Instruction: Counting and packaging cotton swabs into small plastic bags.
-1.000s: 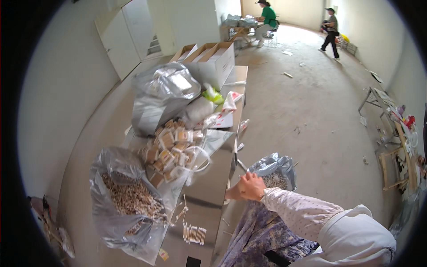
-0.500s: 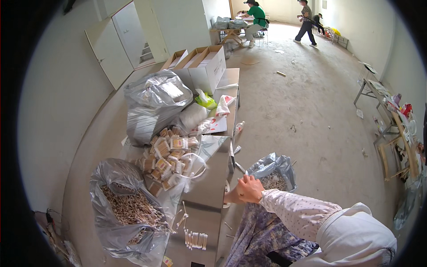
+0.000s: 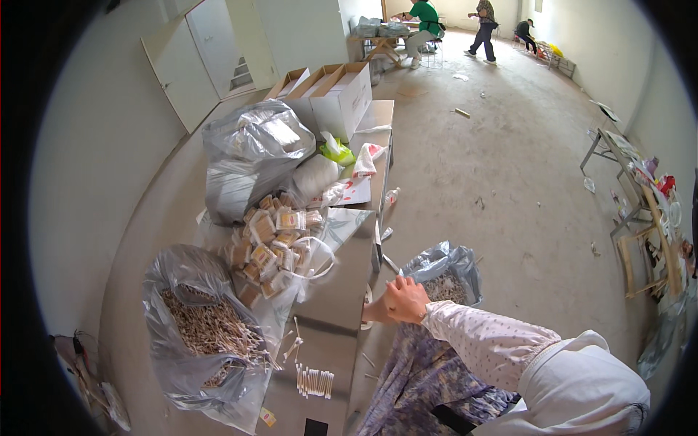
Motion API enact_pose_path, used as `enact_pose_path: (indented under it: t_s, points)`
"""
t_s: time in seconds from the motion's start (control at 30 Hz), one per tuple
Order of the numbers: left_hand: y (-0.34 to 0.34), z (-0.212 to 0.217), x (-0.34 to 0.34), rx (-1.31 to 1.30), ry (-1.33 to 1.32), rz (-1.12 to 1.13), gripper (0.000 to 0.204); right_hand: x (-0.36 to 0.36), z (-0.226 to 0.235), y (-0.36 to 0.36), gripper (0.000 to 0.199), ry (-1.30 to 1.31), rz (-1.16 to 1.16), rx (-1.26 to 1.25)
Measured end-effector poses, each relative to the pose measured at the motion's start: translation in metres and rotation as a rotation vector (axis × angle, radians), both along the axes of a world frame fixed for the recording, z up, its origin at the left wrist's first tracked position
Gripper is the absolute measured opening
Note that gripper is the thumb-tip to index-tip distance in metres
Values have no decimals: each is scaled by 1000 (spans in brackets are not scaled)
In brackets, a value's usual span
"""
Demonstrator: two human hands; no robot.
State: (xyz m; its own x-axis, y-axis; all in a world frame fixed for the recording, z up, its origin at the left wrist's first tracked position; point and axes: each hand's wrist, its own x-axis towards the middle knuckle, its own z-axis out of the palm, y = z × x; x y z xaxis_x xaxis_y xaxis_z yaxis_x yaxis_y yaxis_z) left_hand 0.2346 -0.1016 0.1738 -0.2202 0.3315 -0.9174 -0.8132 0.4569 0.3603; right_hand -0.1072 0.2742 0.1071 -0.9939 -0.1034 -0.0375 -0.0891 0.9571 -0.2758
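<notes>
I am looking down at a long grey table (image 3: 342, 305) with a flat, smooth top. My right hand (image 3: 404, 299) is reaching across to the table's near edge, fingers curled down over it, but I cannot tell if it is squeezing anything. My sleeve (image 3: 487, 341) is soft white cloth with tiny dots. My left hand is not showing. Just beside my hand a crinkly grey plastic bag (image 3: 445, 270) is sitting on the floor, open at the top, with small pale bits inside. On the table a little row of thin white sticks (image 3: 314, 381) is lying near me. A big shiny bag of wooden sticks (image 3: 203, 330) is bulging at the left. Behind it a heap of small clear packets (image 3: 273, 243) is spilling out, then puffy silver bags (image 3: 251, 163) and open cardboard boxes (image 3: 338, 94).
</notes>
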Motion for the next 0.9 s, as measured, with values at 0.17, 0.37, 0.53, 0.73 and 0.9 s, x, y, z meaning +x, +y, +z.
enact_pose_path:
  t_s: [0.17, 0.37, 0.53, 0.73, 0.9]
  points:
    - [3, 9, 17, -37, -107, 75, 13, -1, 10, -13, 69, -3, 60, -41]
    - [-25, -144, 121, -196, 289, -153, 7, -4, 1, -31, 58, 60, 81, -44]
    - [-90, -249, 166, -336, 625, -570, 8, -3, 0, -28, 56, 88, 81, -52]
    - [-87, -176, 86, -138, 322, -499, 9, 2, 1, -20, 47, 149, 24, -103]
    - [-26, -57, 24, -51, 41, -338, 10, 0, -9, -16, 39, 166, -1, -126]
